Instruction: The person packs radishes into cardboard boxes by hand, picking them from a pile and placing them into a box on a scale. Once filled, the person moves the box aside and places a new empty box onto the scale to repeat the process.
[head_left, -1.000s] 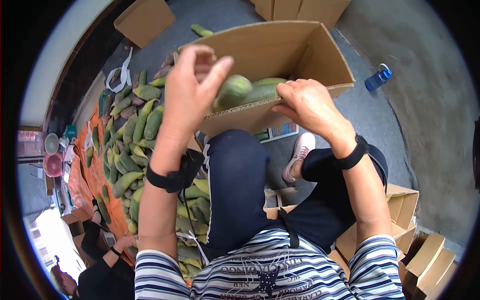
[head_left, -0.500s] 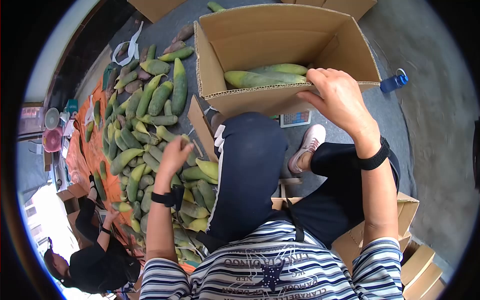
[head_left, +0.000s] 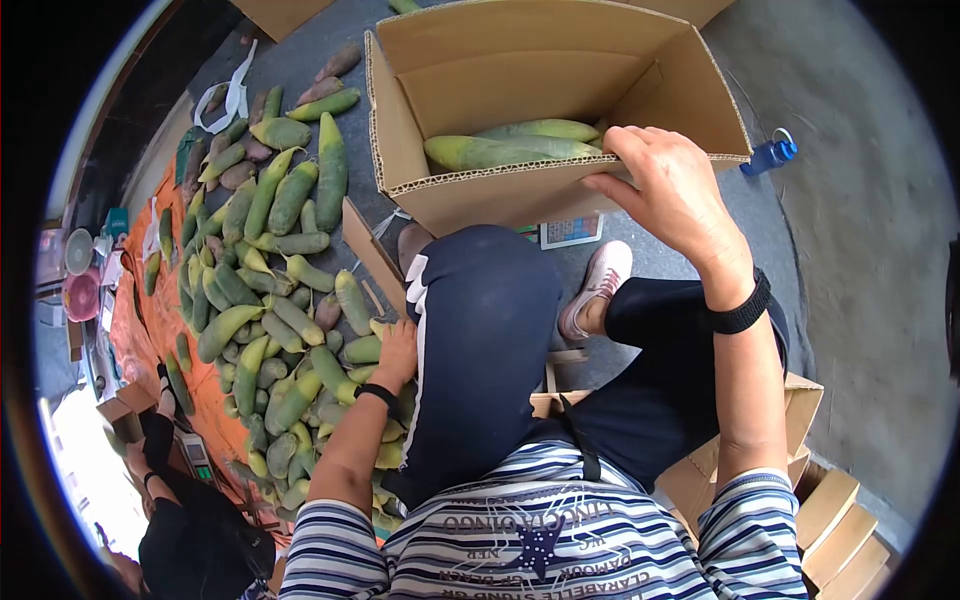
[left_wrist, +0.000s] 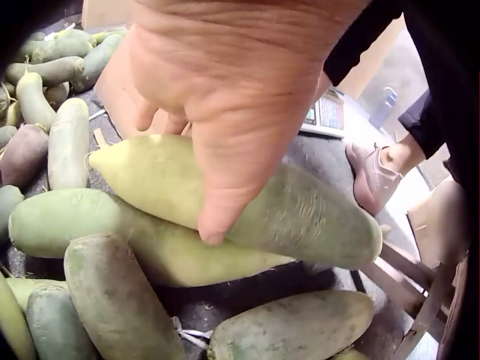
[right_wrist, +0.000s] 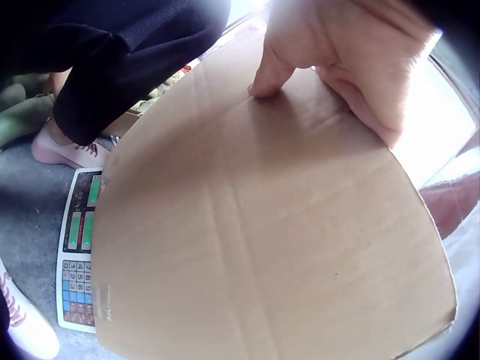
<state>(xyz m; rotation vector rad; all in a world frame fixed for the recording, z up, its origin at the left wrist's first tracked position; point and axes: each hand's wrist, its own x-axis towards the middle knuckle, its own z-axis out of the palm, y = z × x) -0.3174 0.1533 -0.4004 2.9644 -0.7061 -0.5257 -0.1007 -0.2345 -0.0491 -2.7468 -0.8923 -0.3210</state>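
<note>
Through this person's left hand (left_wrist: 232, 82) I am gripping a pale-green radish (left_wrist: 289, 214), the thumb lying over its near side and the fingers reaching to its far side. Its long axis is running from a yellowish tip at the left to a blunt green end at the lower right, roughly crosswise to my hand, and it is resting against another radish (left_wrist: 180, 251) in the pile beside the left knee (head_left: 485, 300). The cardboard box (head_left: 500, 200) is standing ahead and to the right, beyond that knee; the left hand is the nearer one to the held radish. My right hand (head_left: 670, 185) is pinching the box's near rim, thumb outside. At least two radishes (head_left: 480, 153) are lying inside, lengthwise along that near wall

For writing, I am reading the digits on the keypad of the scale (right_wrist: 77, 300), while its smaller markings are staying too small for me. The striped shirt (head_left: 520, 510) is showing upside-down lettering, apparently including "DAMOUR"; I am finding no legible brand on the box
</note>
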